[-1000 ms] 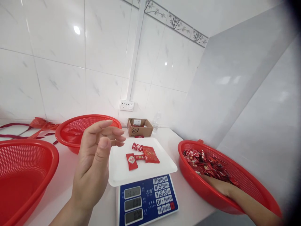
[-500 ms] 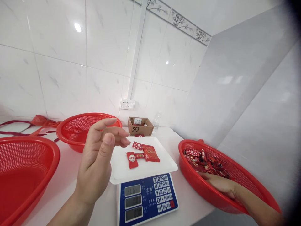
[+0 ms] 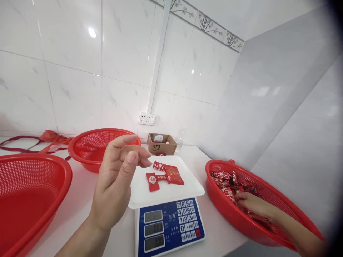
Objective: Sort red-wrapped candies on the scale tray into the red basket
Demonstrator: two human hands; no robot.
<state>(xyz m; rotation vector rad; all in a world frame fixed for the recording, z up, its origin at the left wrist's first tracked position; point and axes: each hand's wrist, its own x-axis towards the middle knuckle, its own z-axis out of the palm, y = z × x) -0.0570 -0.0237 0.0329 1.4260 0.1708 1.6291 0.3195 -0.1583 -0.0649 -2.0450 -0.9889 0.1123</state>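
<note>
My left hand [image 3: 116,182] hovers raised to the left of the scale's white tray [image 3: 184,191], fingers loosely spread and curled, with nothing in it. Several red candy packets [image 3: 165,175] lie on that tray. The blue scale [image 3: 170,226] stands below it with its keypad and displays facing me. My right hand [image 3: 250,202] reaches into the red basket [image 3: 233,217] at the right, among many red candy packets [image 3: 230,182]; its fingers are curled over the sweets and partly hidden by them.
Two more red baskets stand at the left: a large one [image 3: 29,200] near me and one [image 3: 103,148] farther back. A small cardboard box [image 3: 161,143] and a clear bottle [image 3: 181,138] sit by the tiled wall. Red ribbons [image 3: 40,142] lie far left.
My right hand has pushed deeper into the right basket, onto the candy pile. My left hand stays raised beside the tray. The view has shifted slightly.
</note>
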